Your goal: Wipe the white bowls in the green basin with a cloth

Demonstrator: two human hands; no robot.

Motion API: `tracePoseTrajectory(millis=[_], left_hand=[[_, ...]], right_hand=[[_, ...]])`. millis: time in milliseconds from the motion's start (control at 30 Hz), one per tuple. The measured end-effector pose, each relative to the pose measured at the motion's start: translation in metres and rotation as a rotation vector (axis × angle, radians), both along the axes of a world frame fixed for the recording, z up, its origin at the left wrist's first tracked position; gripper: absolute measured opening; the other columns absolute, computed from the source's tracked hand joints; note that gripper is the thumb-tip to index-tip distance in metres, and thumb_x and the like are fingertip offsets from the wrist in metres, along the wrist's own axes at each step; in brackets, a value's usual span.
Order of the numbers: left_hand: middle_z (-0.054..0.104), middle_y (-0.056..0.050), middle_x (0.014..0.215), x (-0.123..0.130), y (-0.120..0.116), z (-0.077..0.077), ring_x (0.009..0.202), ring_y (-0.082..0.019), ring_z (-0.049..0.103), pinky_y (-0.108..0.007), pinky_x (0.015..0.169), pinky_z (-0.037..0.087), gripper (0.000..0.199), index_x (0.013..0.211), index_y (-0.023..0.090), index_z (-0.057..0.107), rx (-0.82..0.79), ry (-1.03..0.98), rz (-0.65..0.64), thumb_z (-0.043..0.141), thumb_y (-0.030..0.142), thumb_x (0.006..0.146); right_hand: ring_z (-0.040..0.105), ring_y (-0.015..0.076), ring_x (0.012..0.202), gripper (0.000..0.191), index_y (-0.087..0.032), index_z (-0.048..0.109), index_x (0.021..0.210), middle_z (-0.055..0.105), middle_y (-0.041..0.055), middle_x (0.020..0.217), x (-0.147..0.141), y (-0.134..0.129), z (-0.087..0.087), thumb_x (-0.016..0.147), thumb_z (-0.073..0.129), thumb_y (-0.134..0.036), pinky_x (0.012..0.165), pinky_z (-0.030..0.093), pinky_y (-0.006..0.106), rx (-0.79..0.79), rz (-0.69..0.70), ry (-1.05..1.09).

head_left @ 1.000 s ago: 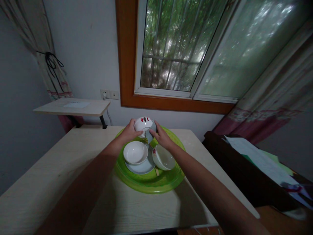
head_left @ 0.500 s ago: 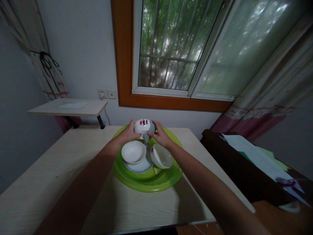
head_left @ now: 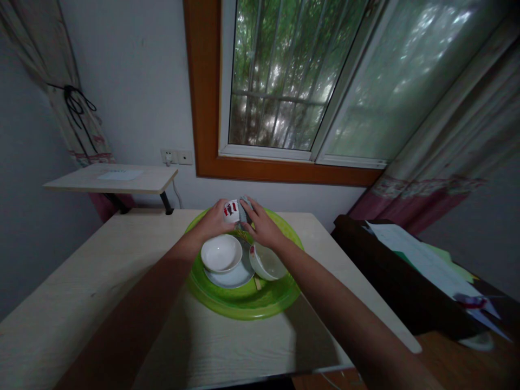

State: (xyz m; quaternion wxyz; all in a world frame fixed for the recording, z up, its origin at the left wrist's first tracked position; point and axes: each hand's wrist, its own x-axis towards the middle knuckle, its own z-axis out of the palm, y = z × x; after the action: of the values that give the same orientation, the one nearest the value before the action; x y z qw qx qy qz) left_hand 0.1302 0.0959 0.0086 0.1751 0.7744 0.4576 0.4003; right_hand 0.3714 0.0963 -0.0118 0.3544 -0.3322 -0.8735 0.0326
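A white bowl with red and black marks (head_left: pixel 231 210) is held above the far part of a green basin (head_left: pixel 247 312). My left hand (head_left: pixel 214 221) grips its left side. On its right side my right hand (head_left: pixel 262 223) presses a grey cloth (head_left: pixel 244 212) against the bowl, fingers curled over it. In the basin, a white bowl (head_left: pixel 221 253) rests on a white plate (head_left: pixel 235 279). Beside it on the right, another bowl (head_left: pixel 268 262) lies tilted, near a small light-brown stick (head_left: pixel 257 283).
The basin stands on a pale wooden table (head_left: pixel 235 346). A small raised shelf (head_left: pixel 111 179) with a paper sheet is at the back left. Papers (head_left: pixel 418 254) lie on a dark surface at the right. A window and curtains are behind.
The held bowl has turned and now shows a narrower side. My right hand and the grey cloth have shifted left and over the bowl's right side.
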Motion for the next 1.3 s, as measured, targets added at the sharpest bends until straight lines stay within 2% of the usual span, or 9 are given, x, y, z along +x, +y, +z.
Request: tracePoseTrajectory(millis=[133, 233, 333, 433, 600, 733, 967, 1100, 1300], left_hand=[[0.071, -0.007, 0.113, 0.000, 0.001, -0.001, 0.104, -0.029, 0.072, -0.041, 0.090, 0.057, 0.056, 0.116, 0.023, 0.053, 0.000, -0.050, 0.033, 0.088, 0.027, 0.073], [0.072, -0.007, 0.111, 0.000, 0.001, 0.000, 0.102, -0.028, 0.072, -0.040, 0.089, 0.057, 0.056, 0.115, 0.023, 0.053, 0.010, -0.070, 0.072, 0.089, 0.026, 0.072], [0.072, -0.007, 0.109, -0.002, 0.001, 0.001, 0.100, -0.028, 0.072, -0.040, 0.087, 0.057, 0.055, 0.113, 0.023, 0.053, 0.001, -0.039, 0.067, 0.089, 0.026, 0.072], [0.072, -0.006, 0.108, -0.003, 0.002, -0.002, 0.098, -0.028, 0.072, -0.039, 0.085, 0.056, 0.054, 0.112, 0.024, 0.053, -0.011, 0.003, 0.035, 0.090, 0.028, 0.073], [0.071, -0.004, 0.105, -0.003, 0.005, -0.013, 0.094, -0.026, 0.071, -0.038, 0.083, 0.055, 0.051, 0.112, 0.024, 0.053, 0.019, 0.076, -0.031, 0.087, 0.024, 0.073], [0.070, -0.004, 0.103, -0.001, 0.006, -0.013, 0.093, -0.026, 0.071, -0.037, 0.083, 0.054, 0.050, 0.110, 0.025, 0.053, 0.012, 0.101, -0.042, 0.088, 0.024, 0.073], [0.070, -0.004, 0.105, -0.002, 0.002, -0.005, 0.095, -0.027, 0.070, -0.038, 0.083, 0.054, 0.054, 0.114, 0.024, 0.055, -0.013, 0.030, -0.011, 0.088, 0.028, 0.071], [0.071, -0.005, 0.107, -0.002, -0.003, 0.000, 0.097, -0.028, 0.071, -0.040, 0.085, 0.055, 0.054, 0.114, 0.025, 0.056, -0.021, 0.004, -0.003, 0.088, 0.031, 0.071], [0.073, -0.007, 0.113, -0.004, -0.003, 0.001, 0.105, -0.030, 0.071, -0.043, 0.093, 0.057, 0.060, 0.118, 0.024, 0.057, -0.026, 0.004, -0.011, 0.091, 0.027, 0.068]], right_hand=[[0.032, 0.0367, 0.171, 0.082, -0.028, 0.026, 0.183, 0.029, 0.0153, 0.186, 0.003, 0.005, -0.004, 0.111, 0.061, -0.046, 0.139, 0.030, 0.065, -0.086, -0.071, 0.049], [0.030, 0.0359, 0.172, 0.081, -0.026, 0.029, 0.182, 0.028, 0.0167, 0.186, 0.008, 0.011, -0.009, 0.112, 0.059, -0.053, 0.141, 0.027, 0.063, -0.155, -0.126, 0.085], [0.029, 0.0351, 0.172, 0.079, -0.023, 0.033, 0.181, 0.026, 0.0181, 0.186, 0.011, 0.014, -0.011, 0.112, 0.059, -0.053, 0.141, 0.026, 0.060, -0.169, -0.120, 0.078], [0.033, 0.0359, 0.171, 0.079, -0.021, 0.032, 0.181, 0.028, 0.0196, 0.185, 0.010, 0.010, -0.007, 0.112, 0.060, -0.048, 0.141, 0.029, 0.060, -0.135, -0.090, 0.043], [0.037, 0.0349, 0.169, 0.075, -0.027, 0.035, 0.180, 0.033, 0.0148, 0.185, -0.001, -0.003, 0.002, 0.111, 0.061, -0.038, 0.138, 0.035, 0.062, 0.009, 0.003, -0.041], [0.037, 0.0346, 0.169, 0.072, -0.025, 0.039, 0.179, 0.035, 0.0154, 0.184, -0.007, -0.006, 0.005, 0.111, 0.062, -0.034, 0.138, 0.036, 0.061, 0.066, 0.054, -0.083], [0.042, 0.0335, 0.166, 0.077, -0.026, 0.037, 0.179, 0.039, 0.0181, 0.181, 0.002, 0.006, -0.001, 0.110, 0.066, -0.044, 0.138, 0.035, 0.059, -0.104, -0.008, 0.067], [0.049, 0.0344, 0.161, 0.077, -0.026, 0.045, 0.175, 0.053, 0.0184, 0.172, 0.007, 0.014, -0.006, 0.107, 0.070, -0.051, 0.136, 0.037, 0.060, -0.190, -0.040, 0.170], [0.063, 0.0365, 0.146, 0.070, -0.024, 0.060, 0.165, 0.065, 0.0180, 0.161, 0.016, 0.021, -0.009, 0.106, 0.067, -0.062, 0.127, 0.048, 0.060, -0.283, -0.076, 0.263]])
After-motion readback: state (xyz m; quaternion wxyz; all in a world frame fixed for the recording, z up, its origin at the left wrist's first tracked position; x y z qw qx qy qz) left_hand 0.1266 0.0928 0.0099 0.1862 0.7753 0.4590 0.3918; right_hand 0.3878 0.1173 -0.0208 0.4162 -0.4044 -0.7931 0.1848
